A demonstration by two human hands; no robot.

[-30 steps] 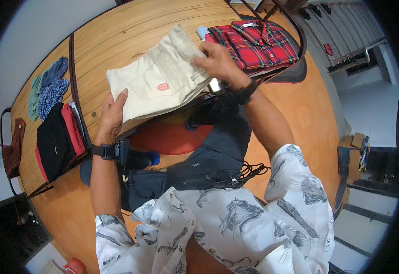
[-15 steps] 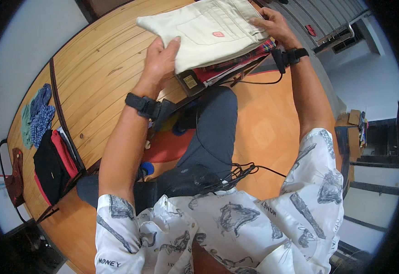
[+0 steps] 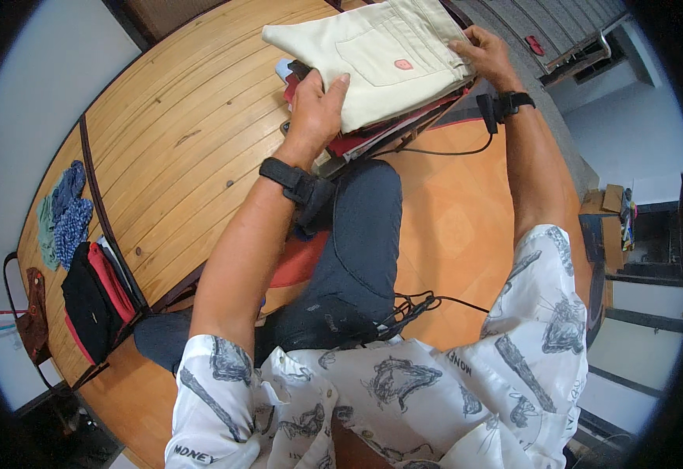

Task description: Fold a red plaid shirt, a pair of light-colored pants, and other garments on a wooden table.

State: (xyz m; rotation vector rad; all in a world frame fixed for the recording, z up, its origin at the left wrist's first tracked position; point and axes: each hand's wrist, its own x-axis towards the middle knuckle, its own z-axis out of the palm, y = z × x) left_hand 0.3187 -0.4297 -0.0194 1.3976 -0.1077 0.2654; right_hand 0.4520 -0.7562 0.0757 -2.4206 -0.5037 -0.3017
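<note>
A pair of folded cream trousers with a small red patch lies across a stack of folded clothes at the top of the view. My left hand grips its near left edge, thumb on top and fingers underneath. At the right, by the waistband, my right hand is closed on the other end. Below the trousers, red and dark folded clothes stick out; the rest of that stack is covered.
The wooden slatted table spreads to the left. On it are folded black trousers, red clothing and a crumpled blue cloth. A brown bag hangs at the far left. A cable runs from my right wrist; a cardboard box stands at right.
Both hands and the cream trousers have shifted right, my left hand the most. More of the stack's left end now shows beside the trousers.
</note>
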